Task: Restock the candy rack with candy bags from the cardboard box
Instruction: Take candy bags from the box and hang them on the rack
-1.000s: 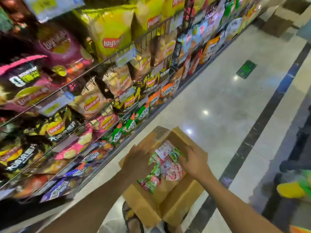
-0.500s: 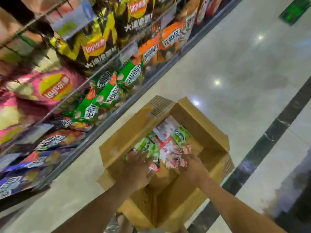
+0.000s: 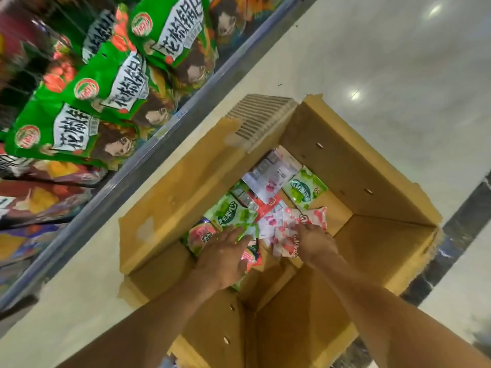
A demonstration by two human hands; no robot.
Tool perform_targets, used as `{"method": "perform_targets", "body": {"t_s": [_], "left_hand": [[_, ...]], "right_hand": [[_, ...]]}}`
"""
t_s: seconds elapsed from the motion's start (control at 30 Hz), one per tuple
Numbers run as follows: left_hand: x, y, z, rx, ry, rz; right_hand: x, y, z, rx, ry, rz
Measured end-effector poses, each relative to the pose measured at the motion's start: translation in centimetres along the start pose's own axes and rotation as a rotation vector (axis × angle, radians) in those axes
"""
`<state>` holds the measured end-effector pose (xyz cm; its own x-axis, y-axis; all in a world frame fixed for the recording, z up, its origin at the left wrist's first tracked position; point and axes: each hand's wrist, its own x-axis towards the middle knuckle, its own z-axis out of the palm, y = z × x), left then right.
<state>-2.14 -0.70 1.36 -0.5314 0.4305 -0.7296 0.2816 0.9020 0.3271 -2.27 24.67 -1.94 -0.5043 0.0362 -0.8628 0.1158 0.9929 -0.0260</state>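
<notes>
The step in hand is the pick from the box; nothing is on its way to the shelf yet. The cardboard box point(image 3: 345, 168) stands open on the pale floor point(image 3: 372, 62) in the centre of the frame, flaps spread, and the candy bags point(image 3: 273, 179) lie in a loose heap at its bottom, just above the middle of the picture.

The left hand point(image 3: 225, 257) lies over a green candy bag point(image 3: 231, 212) at the left of the heap. Its fingers point(image 3: 236, 233) are nearly straight and spread flat on the wrapper – pressing or sorting, not gripping. The right hand point(image 3: 314, 241) is beside it, to the right, its fingers curled down into a red-and-white candy bag point(image 3: 313, 219). It looks like a pinch on the wrapper, though the fingertips are hidden in the folds.

The candy rack point(image 3: 127, 172) runs along the upper left of the frame, just beside the box, its lowest row filled with large green snack bags point(image 3: 111, 83) (whether a free slot for candy sits there I cannot tell).

Next, as I judge it, the left hand must close on a bag too – then both must lift clear of the box walls and turn toward the upper left.
</notes>
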Motion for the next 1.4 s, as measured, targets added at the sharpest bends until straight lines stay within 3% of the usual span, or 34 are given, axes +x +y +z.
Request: {"method": "perform_targets", "body": {"t_s": [0.17, 0.3, 0.4, 0.57, 0.7, 0.83, 0.97, 1.13, 1.23, 1.4], "left_hand": [[1.0, -0.7, 0.9, -0.222, -0.038, -0.054], [0.2, 0.0, -0.5, -0.493, -0.019, -0.098], [-0.8, 0.6, -2.1, -0.736, -0.002, -0.176], [-2.1, 2.3, -5.1, -1.079, 0.057, -0.322], [-3.3, 3.8, -7.4, -1.333, 0.002, -0.346], [-3.6, 3.8, -6.9, -1.523, -0.075, -0.364], [-2.9, 2.7, -4.9, -1.439, 0.004, -0.448], [-2.1, 0.7, -2.4, -1.454, 0.107, -0.491], [-1.3, 0.0, -1.2, -1.480, 0.132, -0.496], [-0.2, -0.7, -0.1, -1.554, 0.161, -0.476]], "right_hand": [[1.9, 0.5, 1.3, -0.203, 0.037, -0.011], [1.4, 1.3, 1.0, -0.130, 0.056, -0.061], [0.2, 1.5, -0.7, 0.062, 0.088, -0.066], [-3.3, 0.4, -5.2, 0.689, 0.117, -0.145], [-7.8, -1.5, -9.1, 1.207, -0.182, -0.209], [-9.5, -2.7, -9.6, 1.302, -0.404, -0.190], [-6.6, -3.1, -7.6, 1.132, -0.289, -0.057], [-0.2, 0.8, -3.4, 0.296, -0.099, -0.075], [2.8, 2.3, -2.3, 0.112, 0.030, -0.072], [5.1, 2.7, -0.9, -0.116, 0.051, -0.070]]}}
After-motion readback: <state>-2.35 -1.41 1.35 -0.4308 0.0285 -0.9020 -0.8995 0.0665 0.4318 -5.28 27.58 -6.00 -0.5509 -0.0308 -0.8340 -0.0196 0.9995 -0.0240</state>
